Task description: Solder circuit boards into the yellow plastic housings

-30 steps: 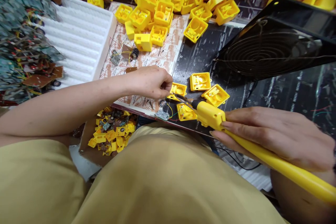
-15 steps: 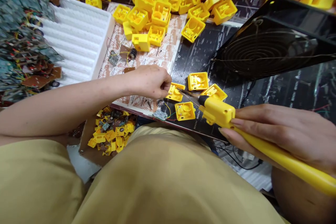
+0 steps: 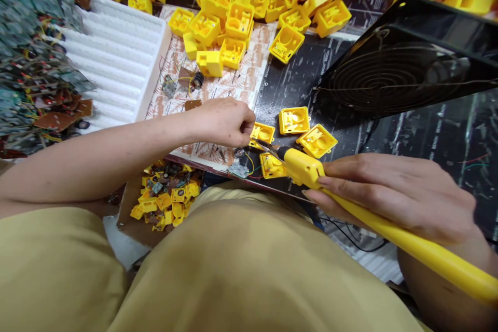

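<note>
My left hand (image 3: 229,122) is closed at the left edge of a small yellow casing (image 3: 263,134); what its fingertips pinch is hidden. In my right hand (image 3: 392,194) is a yellow tool (image 3: 305,167) with a dark nozzle and a thick yellow handle. Its metal tip reaches the casing near my left fingers. Below that casing lies another one (image 3: 272,167), partly behind the tool. Two more open casings (image 3: 293,120), (image 3: 317,140) rest to the right. A green circuit board (image 3: 238,169) with thin wires lies at the table edge.
Yellow casings (image 3: 241,21) are heaped at the back. A black fan (image 3: 383,70) stands at right. A white ridged foam tray (image 3: 112,52) and piled circuit boards (image 3: 35,62) are at left. Below sits a cardboard box (image 3: 134,225) of mixed parts.
My right hand and the tool have moved left, bringing the tip closer to my left fingers. The tool now covers part of the lower casing and uncovers the right one. My left hand stays almost still.
</note>
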A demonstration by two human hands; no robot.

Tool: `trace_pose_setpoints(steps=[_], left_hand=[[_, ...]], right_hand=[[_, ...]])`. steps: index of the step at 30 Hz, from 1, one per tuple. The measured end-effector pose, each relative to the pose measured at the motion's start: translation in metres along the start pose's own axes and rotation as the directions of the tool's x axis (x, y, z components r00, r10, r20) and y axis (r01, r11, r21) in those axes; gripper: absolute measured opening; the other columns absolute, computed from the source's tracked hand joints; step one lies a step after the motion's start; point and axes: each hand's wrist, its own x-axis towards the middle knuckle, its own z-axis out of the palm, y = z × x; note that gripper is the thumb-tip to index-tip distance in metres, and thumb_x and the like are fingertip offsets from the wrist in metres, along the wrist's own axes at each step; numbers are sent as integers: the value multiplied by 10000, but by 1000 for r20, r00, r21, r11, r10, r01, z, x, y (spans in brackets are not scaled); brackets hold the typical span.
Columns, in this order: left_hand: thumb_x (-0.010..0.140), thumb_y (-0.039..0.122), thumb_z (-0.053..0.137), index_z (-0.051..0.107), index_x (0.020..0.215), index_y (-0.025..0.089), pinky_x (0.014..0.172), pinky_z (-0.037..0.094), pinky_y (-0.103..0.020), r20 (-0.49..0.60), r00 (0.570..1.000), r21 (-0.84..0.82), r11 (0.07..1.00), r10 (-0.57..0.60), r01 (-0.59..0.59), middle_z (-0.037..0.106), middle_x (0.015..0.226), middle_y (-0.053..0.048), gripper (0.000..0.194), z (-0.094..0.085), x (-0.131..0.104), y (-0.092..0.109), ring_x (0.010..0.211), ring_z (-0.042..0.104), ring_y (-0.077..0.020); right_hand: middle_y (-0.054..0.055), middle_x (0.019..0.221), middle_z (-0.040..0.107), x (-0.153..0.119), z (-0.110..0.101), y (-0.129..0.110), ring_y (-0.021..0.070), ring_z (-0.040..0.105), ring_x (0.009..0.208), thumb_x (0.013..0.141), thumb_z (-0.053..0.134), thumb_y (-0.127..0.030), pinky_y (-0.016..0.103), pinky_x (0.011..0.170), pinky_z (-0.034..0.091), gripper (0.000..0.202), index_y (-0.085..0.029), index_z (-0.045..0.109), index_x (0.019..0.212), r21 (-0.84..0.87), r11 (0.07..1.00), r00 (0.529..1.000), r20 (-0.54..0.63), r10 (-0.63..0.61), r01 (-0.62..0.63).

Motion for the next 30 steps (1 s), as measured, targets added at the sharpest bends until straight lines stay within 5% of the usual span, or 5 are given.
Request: trace_pose_setpoints(steps=[6, 13, 20, 28, 30], left_hand=[[733, 247, 606, 707, 774, 186, 612, 326, -260, 45, 999, 40, 999, 13, -15, 678, 695, -7, 125, -4, 1, 0, 644, 569, -145], [740, 246, 569, 669, 765, 186, 583, 332, -246, 64, 998, 35, 999, 24, -26, 699, 740, -16, 120, -3, -4, -4, 677, 598, -149], [779, 246, 548, 667, 815, 186, 593, 338, -246, 28, 998, 46, 998, 49, -50, 715, 782, -27, 139, 3, -3, -8, 702, 607, -154], [821, 210, 547, 579, 1066, 145, 677, 445, -200, 147, 954, -254, 942, 262, -220, 726, 922, -43, 255, -8, -11, -23, 774, 650, -124], [800, 179, 555, 589, 1049, 151, 727, 460, -193, 161, 924, -266, 917, 346, -297, 728, 975, -47, 253, -8, -14, -27, 843, 663, -126]], right_hand=[[27, 756, 662, -18, -2, 3, 102, 656, 733, 951, 632, -353, 231, 721, 576, 187, -212, 634, 828, -5, 970, 969, -55, 242, -243], [15, 791, 710, -18, 14, 14, 129, 681, 644, 814, 765, -200, 183, 569, 582, 237, -190, 643, 1016, -8, 996, 945, -315, 87, -94], [33, 767, 702, -30, 44, 13, 161, 665, 602, 847, 715, -487, 237, 509, 554, 341, -226, 731, 1067, 639, 685, 462, -519, 719, -350], [19, 672, 589, -41, 38, 29, 168, 585, 563, 739, 642, -730, 292, 426, 476, 524, -217, 718, 817, 788, 534, 219, -488, 845, -305], [9, 616, 521, -46, 33, 35, 191, 592, 586, 782, 517, -771, 316, 437, 484, 559, -236, 678, 773, 743, 566, 290, -488, 823, -357]])
